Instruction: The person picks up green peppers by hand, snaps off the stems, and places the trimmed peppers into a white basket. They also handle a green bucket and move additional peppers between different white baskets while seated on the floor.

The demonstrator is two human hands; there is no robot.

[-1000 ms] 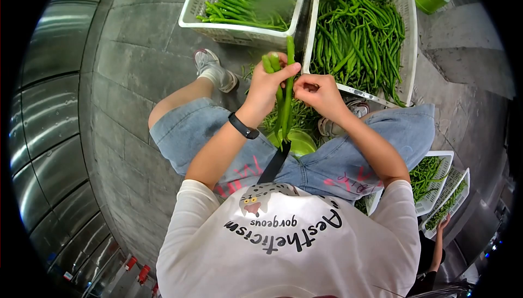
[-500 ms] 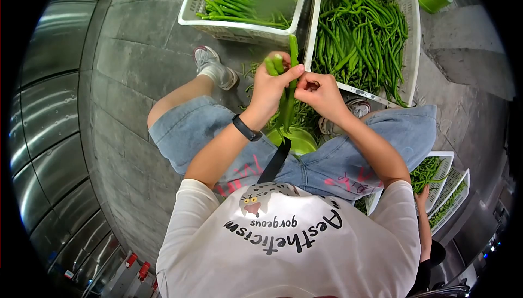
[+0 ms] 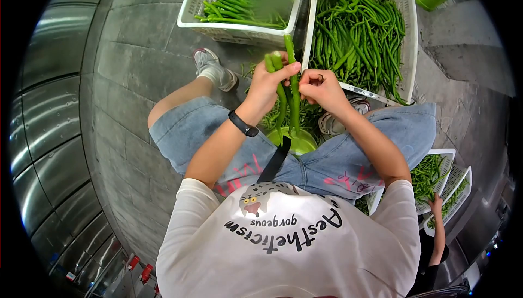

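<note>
A blurred smudge (image 3: 272, 0) hides pods (image 3: 223, 4) toward the right edge of the left crate (image 3: 234, 28), whose far edge is cut off. The held pods (image 3: 295, 102) cover most fingers of the left hand (image 3: 264, 85). Whether the fingertips of the right hand (image 3: 325, 88) pinch anything is too small to tell. Shorts (image 3: 190, 129) and strap (image 3: 275, 162) partly hide the basin (image 3: 304, 143).

shiny metal panel wall (image 3: 52, 129) is running down the far L side w/ bright streaks bouncing off it, grey slab floor (image 3: 131, 53) is showing dark seams b/w slabs, approx. concrete-looking ledge (image 3: 463, 58) is sitting upper R, tiny blue glints (image 3: 494, 246) glowing btm R
</note>
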